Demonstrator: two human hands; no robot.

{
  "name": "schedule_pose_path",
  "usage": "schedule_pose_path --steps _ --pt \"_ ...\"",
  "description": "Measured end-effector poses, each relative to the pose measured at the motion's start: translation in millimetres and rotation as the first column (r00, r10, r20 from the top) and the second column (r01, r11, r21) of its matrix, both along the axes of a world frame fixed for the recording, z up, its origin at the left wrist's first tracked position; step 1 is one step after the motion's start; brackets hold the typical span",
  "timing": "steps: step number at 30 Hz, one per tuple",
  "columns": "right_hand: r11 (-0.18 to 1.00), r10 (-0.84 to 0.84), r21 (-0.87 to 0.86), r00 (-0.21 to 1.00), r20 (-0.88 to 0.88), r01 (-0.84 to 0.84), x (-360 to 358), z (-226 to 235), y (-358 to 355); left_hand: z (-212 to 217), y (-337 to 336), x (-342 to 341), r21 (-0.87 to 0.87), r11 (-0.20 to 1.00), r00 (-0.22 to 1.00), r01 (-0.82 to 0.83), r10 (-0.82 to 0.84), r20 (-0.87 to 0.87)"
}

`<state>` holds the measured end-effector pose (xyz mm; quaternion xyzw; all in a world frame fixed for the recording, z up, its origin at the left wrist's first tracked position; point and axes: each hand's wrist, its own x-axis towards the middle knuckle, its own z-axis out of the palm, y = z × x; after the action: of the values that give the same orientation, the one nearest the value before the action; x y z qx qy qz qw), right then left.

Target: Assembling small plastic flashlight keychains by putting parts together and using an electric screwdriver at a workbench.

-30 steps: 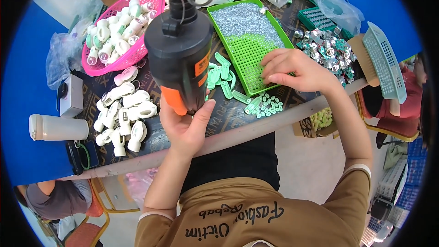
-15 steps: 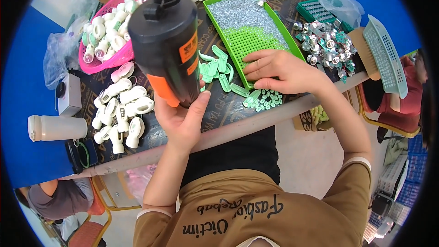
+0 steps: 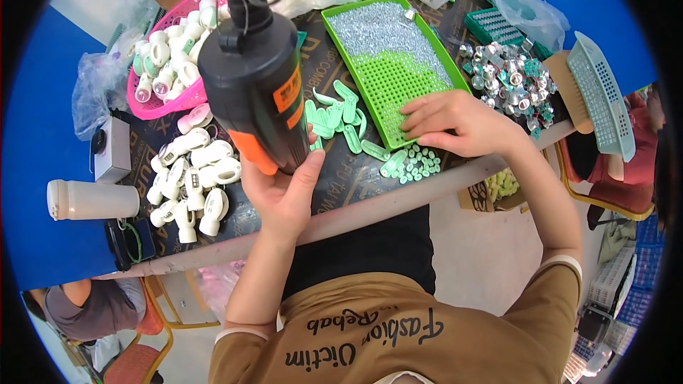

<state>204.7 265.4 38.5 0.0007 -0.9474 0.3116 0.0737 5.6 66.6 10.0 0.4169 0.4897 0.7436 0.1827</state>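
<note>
A black electric screwdriver [image 3: 249,92] with orange patches hangs in front of my left hand [image 3: 277,195] and hides most of its fingers. The hand is curled behind the tool's lower end with the thumb up. What it holds cannot be made out. Over the near right corner of a green perforated tray [image 3: 391,144], my right hand [image 3: 459,121] has its fingers stretched onto the bottom, thumb apart. Small silvery screws [image 3: 377,25] fill the tray's far part. Light green oval plastic pieces [image 3: 348,117] and smaller green bits [image 3: 416,163] lie beside the tray.
White handheld housings [image 3: 192,178] are piled at left, before a pink basket [image 3: 146,108] of similar parts. A white bottle [image 3: 92,200] stands at far left. Shiny metallic parts [image 3: 512,78] are heaped at right, near a tilted pale basket [image 3: 601,92]. People sit at both sides.
My right hand has drawn a little to the right and nearer the tray's near corner. My left hand stays behind the hanging screwdriver. The whole view has shifted slightly.
</note>
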Motion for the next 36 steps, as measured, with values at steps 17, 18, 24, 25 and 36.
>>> schedule_pose_path --steps 17,18,24,25,36 --pt "0.986 -0.099 0.131 0.994 -0.05 0.105 9.4 7.5 12.2 -0.2 3.4 -0.4 0.029 0.997 0.997 0.076 -0.076 -0.009" --pt "0.984 -0.146 0.093 0.988 -0.053 0.151 5.1 5.8 10.3 1.6 6.2 0.7 0.012 0.999 0.998 0.053 -0.053 0.018" --pt "0.975 -0.146 0.179 0.987 0.065 0.133 2.5 7.7 -0.2 2.4 4.1 -4.1 0.015 0.998 0.995 0.062 -0.061 -0.076" --pt "0.974 -0.166 0.171 0.983 0.081 0.15 7.9 8.0 -3.0 0.0 1.6 -4.3 0.013 0.997 0.995 0.071 -0.07 -0.067" --pt "0.942 -0.234 0.253 0.972 0.018 0.222 4.3 4.0 -8.4 -3.0 -1.5 -6.2 0.062 0.993 0.993 0.1 -0.096 -0.064"
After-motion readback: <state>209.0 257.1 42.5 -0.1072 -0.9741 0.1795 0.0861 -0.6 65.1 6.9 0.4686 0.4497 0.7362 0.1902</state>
